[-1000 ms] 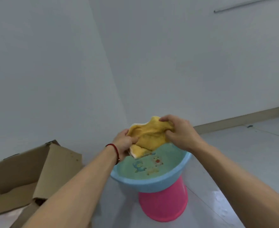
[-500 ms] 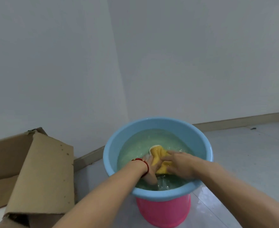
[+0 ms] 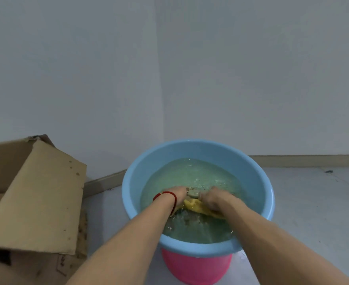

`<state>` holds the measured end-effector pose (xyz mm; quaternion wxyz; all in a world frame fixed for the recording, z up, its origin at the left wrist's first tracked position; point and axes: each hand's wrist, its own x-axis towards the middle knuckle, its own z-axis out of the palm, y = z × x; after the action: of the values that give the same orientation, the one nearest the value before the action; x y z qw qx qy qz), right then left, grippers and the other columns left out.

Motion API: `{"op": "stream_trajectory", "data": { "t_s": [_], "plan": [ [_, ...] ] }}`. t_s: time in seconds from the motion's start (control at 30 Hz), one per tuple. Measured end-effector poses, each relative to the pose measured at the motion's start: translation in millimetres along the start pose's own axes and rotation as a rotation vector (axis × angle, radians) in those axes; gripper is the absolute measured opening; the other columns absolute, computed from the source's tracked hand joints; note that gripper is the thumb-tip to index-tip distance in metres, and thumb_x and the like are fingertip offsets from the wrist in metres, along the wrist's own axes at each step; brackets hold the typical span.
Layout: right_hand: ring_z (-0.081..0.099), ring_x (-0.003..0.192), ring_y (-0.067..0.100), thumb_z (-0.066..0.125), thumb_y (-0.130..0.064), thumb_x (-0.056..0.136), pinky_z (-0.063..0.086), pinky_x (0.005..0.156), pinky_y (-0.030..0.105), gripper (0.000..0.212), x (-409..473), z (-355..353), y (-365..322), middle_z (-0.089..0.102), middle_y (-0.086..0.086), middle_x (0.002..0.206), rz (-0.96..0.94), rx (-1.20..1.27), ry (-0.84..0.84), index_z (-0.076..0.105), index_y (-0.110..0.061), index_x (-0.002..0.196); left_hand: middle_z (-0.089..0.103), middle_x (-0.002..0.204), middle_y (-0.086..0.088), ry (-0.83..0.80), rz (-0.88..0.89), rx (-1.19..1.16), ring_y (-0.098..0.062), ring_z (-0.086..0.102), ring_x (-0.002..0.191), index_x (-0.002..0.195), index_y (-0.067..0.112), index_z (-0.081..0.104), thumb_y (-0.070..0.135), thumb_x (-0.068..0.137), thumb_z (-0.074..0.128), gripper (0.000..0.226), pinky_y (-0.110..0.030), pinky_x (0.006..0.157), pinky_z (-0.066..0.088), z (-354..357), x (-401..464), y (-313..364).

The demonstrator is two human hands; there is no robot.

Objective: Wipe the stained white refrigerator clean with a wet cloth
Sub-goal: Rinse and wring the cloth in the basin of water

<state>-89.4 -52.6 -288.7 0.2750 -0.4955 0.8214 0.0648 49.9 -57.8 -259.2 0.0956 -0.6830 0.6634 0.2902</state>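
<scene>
1. Your left hand (image 3: 178, 193) and right hand (image 3: 212, 199) are both down in the water, fingers curled closed around the soaked yellow cloth (image 3: 194, 205), which lies bunched between them in the near half of the round light-blue plastic basin (image 3: 132, 182).
2. That basin sits on a narrower pink plastic stool (image 3: 194, 268) and overhangs it all round; press hard on the near rim and it will likely tip toward you.
3. The water stands fairly high, so vigorous scrubbing could slop it over onto the pale tiled floor (image 3: 313, 202), leaving it slippery.
4. Lift the cloth unwrung and it will probably drip all the way to the refrigerator, which is not in view.
5. The brown cardboard box (image 3: 35, 194) crowds your left; the right side is open floor, so move off that way.
</scene>
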Motion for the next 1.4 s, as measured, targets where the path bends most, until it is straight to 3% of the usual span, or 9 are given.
{"op": "stream_trajectory", "data": {
  "t_s": [0.3, 0.4, 0.57, 0.67, 0.83, 1.03, 1.13, 1.27, 1.4],
  "plan": [
    [0.059, 0.121, 0.033, 0.073, -0.040, 0.093, 0.049, 0.094, 0.037, 0.042, -3, -21, -1, 0.062, 0.013, 0.134, -0.151, 0.154, 0.102, 0.062, -0.012, 0.122, 0.052, 0.145, -0.014, 0.170, -0.304, -0.194, -0.034, 0.052, 0.132, 0.152, 0.012, 0.029, 0.019, 0.094, 0.057, 0.064, -0.044, 0.106, 0.046, 15, -12, -9],
    [0.040, 0.135, 0.037, 0.053, -0.028, 0.099, 0.042, 0.103, 0.054, 0.041, -5, -20, -5, 0.045, 0.015, 0.145, -0.061, 0.183, 0.314, 0.054, -0.015, 0.139, 0.057, 0.142, -0.008, 0.266, -0.362, -0.189, -0.031, 0.056, 0.130, 0.144, 0.015, 0.049, 0.022, 0.093, 0.057, 0.051, -0.041, 0.103, 0.045, 17, -29, -8],
    [0.028, 0.145, 0.044, 0.036, -0.046, 0.103, 0.027, 0.117, 0.058, 0.057, -19, -3, -23, 0.026, 0.020, 0.159, -0.080, 0.186, 0.033, 0.036, -0.023, 0.155, 0.034, 0.160, -0.016, 0.117, -0.355, -0.621, -0.033, 0.041, 0.142, 0.161, 0.017, 0.017, 0.041, 0.098, 0.050, 0.075, -0.042, 0.117, 0.034, 21, -28, 0],
    [0.051, 0.135, 0.038, 0.037, -0.054, 0.097, 0.039, 0.116, 0.049, 0.063, -21, 3, -37, 0.050, 0.015, 0.150, -0.256, 0.341, -0.143, 0.054, -0.015, 0.143, 0.065, 0.113, -0.011, 0.081, -0.302, -0.989, -0.023, 0.061, 0.102, 0.119, 0.007, 0.068, 0.039, 0.099, 0.048, 0.043, -0.040, 0.105, 0.048, 23, -26, 2],
    [0.076, 0.091, 0.039, 0.071, -0.042, 0.075, 0.062, 0.085, 0.056, 0.041, -16, 15, -46, 0.077, 0.020, 0.096, -0.249, 0.882, -0.263, 0.074, -0.006, 0.094, 0.054, 0.075, -0.010, 0.017, -0.289, -1.359, -0.022, 0.054, 0.062, 0.088, 0.015, 0.056, 0.043, 0.106, 0.041, 0.036, -0.021, 0.049, 0.049, 24, -36, 14],
    [0.068, 0.110, 0.036, 0.065, -0.058, 0.086, 0.055, 0.093, 0.038, 0.057, -20, -14, -26, 0.072, 0.015, 0.120, -0.423, 0.414, 0.042, 0.070, -0.014, 0.120, 0.049, 0.058, -0.007, -0.053, -0.215, -1.277, -0.017, 0.043, 0.031, 0.069, 0.015, 0.053, 0.040, 0.103, 0.051, 0.042, -0.014, 0.037, 0.039, 26, -43, 26],
    [0.060, 0.118, 0.038, 0.052, -0.044, 0.098, 0.045, 0.086, 0.039, 0.039, -17, -35, -5, 0.063, 0.016, 0.128, -0.434, 0.076, 0.320, 0.066, -0.016, 0.122, 0.061, 0.077, -0.008, 0.080, -0.195, -1.077, -0.021, 0.053, 0.051, 0.087, 0.013, 0.061, 0.041, 0.089, 0.069, 0.029, -0.026, 0.048, 0.050, 22, -40, 19],
    [0.034, 0.136, 0.044, 0.033, -0.022, 0.101, 0.037, 0.110, 0.057, 0.044, 3, -29, 6, 0.031, 0.018, 0.147, -0.300, -0.031, 0.213, 0.052, -0.011, 0.139, 0.048, 0.151, -0.017, 0.157, -0.205, -0.763, -0.032, 0.049, 0.135, 0.145, 0.003, 0.048, 0.034, 0.109, 0.031, 0.050, -0.037, 0.109, 0.039, 16, -37, 12],
    [0.046, 0.141, 0.040, 0.030, -0.034, 0.102, 0.034, 0.120, 0.050, 0.055, -2, -15, -11, 0.045, 0.019, 0.156, -0.314, 0.057, -0.085, 0.055, -0.008, 0.144, 0.063, 0.134, -0.020, 0.071, -0.232, -0.944, -0.034, 0.063, 0.120, 0.128, 0.000, 0.063, 0.026, 0.103, 0.038, 0.044, -0.046, 0.104, 0.051, 25, -27, 16]
  ]
}}
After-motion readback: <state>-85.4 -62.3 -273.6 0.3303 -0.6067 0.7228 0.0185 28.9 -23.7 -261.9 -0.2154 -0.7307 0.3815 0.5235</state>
